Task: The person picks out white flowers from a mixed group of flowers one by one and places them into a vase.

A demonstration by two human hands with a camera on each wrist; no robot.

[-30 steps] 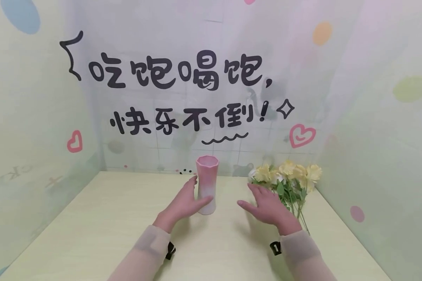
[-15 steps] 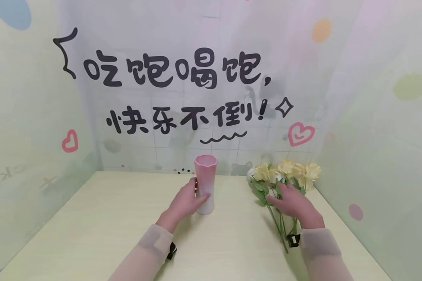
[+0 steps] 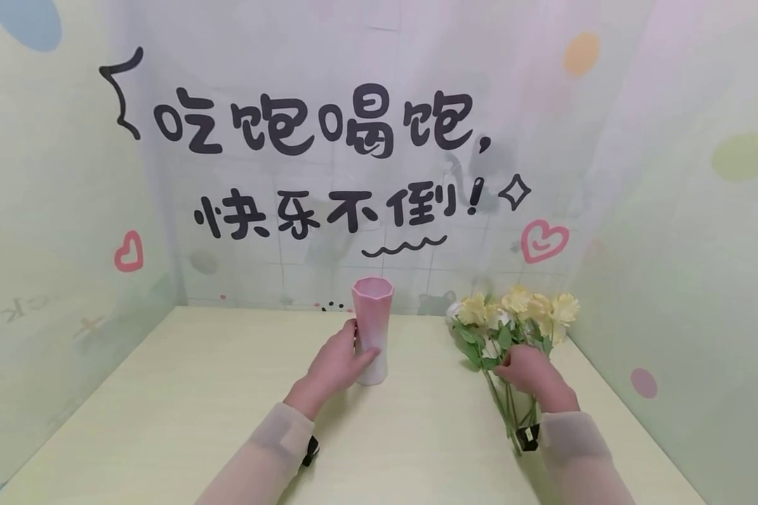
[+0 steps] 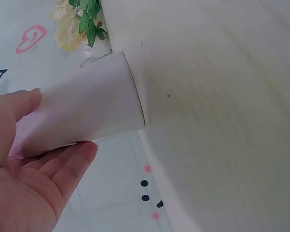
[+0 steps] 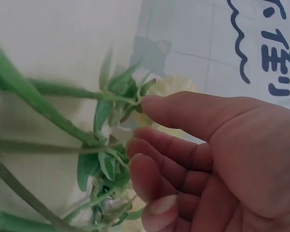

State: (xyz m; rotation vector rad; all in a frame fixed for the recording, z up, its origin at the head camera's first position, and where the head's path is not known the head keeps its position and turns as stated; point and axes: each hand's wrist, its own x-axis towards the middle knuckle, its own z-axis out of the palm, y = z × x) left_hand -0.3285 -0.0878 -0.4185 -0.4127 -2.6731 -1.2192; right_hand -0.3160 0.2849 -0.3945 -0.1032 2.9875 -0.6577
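A pink-to-white vase (image 3: 373, 315) stands upright on the table (image 3: 240, 365) in the head view. My left hand (image 3: 336, 361) holds it from the left, with the thumb on its front and fingers behind. In the left wrist view, the palm and fingers curve around the vase (image 4: 87, 106). At right lies a bunch of yellow and white flowers (image 3: 530, 308) with green stems. My right hand (image 3: 533, 375) is over the stems (image 3: 499, 403). In the right wrist view its fingers are bent, the thumb tip is by a stem (image 5: 43, 113), and a gap shows between thumb and index finger.
A back wall (image 3: 328, 168) with black lettering rises behind the table. Patterned side walls (image 3: 57, 231) border it on the left and right. The flower heads lie near the table's right rear corner.
My right hand has moved right, from beside the flowers to over their stems, and its fingers have drawn in. The flower stems have shifted slightly. The left hand stays at the vase.
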